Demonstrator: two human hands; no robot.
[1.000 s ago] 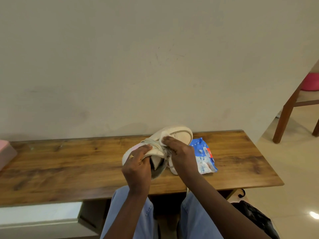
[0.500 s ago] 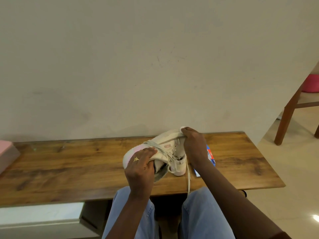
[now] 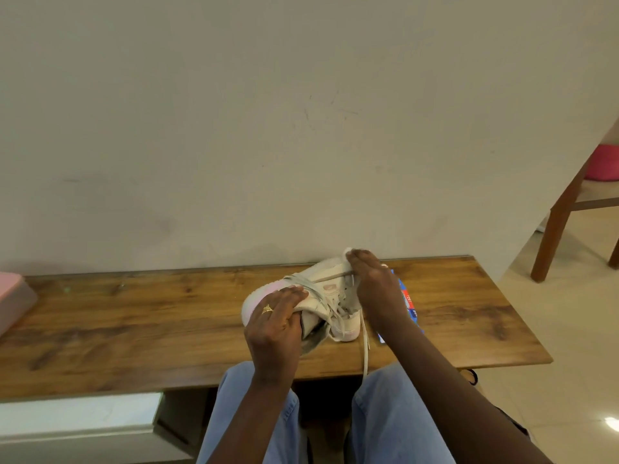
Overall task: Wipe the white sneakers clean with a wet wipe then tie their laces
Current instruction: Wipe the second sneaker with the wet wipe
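Item: white sneakers (image 3: 330, 272), lying huddled together near the middle of the wooden table (image 3: 134, 316), pale pink at the sole edge on the left. Where one shoe ends and the other begins cannot be told.

Left hand (image 3: 278, 326): grips the near, left shoe at its collar. The fingers are laid over the upper and the dark opening sits just right of the knuckles. It wears a ring (image 3: 267, 309).

Right hand (image 3: 375, 289): placed on the far right side of the shoes, fingers bent over a wet wipe (image 3: 348, 252) and pressing it to the topmost edge of the shoe. Only a white corner of the wipe shows past the fingertips.

Lace (image 3: 364, 349): loose, untied, trailing from the shoes over the table's near edge, between the knees in blue jeans (image 3: 395, 413).

Wipes pack (image 3: 409, 301): blue, flat on the table, mostly hidden under the right forearm.

Surroundings: pink box (image 3: 13, 296) at the table's left end; wooden chair leg (image 3: 556, 236) and pink tub (image 3: 606, 162) well apart, at the right.
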